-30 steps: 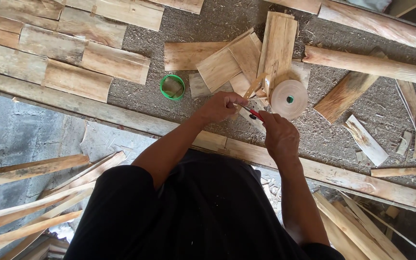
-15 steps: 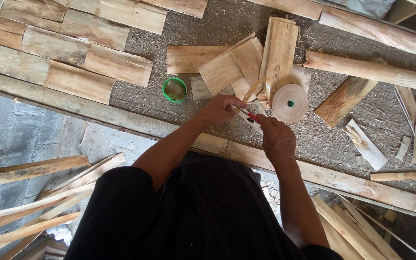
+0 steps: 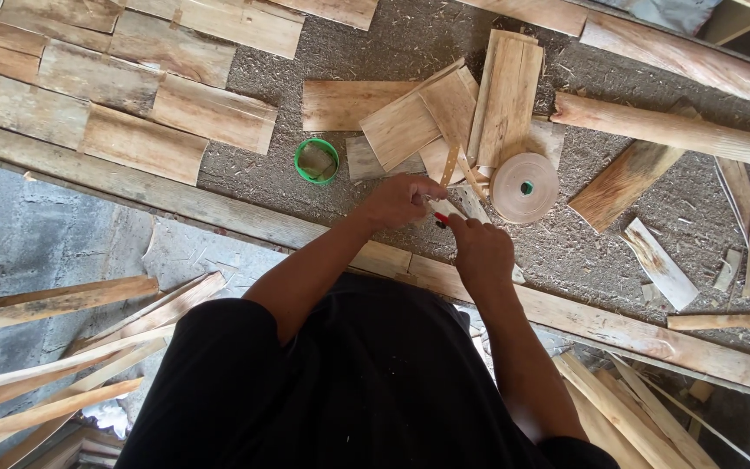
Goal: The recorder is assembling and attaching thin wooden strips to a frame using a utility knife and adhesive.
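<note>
— What are the two hands doing over the workbench?

— They meet near the middle of the sawdust-covered bench top [image 3: 375, 43], just past its near edge beam [image 3: 618, 326]. The left hand [image 3: 399, 201] has its fingers curled in a pinch around one end of a thin strip of brown tape [image 3: 451, 165]. The right hand [image 3: 479, 250] is bunched close beside it, fingers clenched on a small tool with a red handle [image 3: 441, 218]; only the red tip and a dark bit show, so I cannot tell what kind of tool it is.

— Where does the strip run?

— From the fingers it runs up and away from the person, slightly tilted, over the pile of short wooden boards [image 3: 444, 108] that lie fanned out towards the far edge. Its far end seems to lie against those boards.

— And the roll?

— The roll of brown tape [image 3: 523, 187] lies flat just to the right of the hands, with a green core showing in its hole. It is near the right hand but not touching it.

— Anything else close by?

— A small green ring [image 3: 316, 161] sits to the left of the left hand, apart from it, on the sawdust. A thick wedge of wood [image 3: 622, 182] lies right of the roll, and a row of flat planks [image 3: 123, 95] covers the far left corner of the bench. Long slats [image 3: 54, 347] lean below the near edge on the left.
</note>
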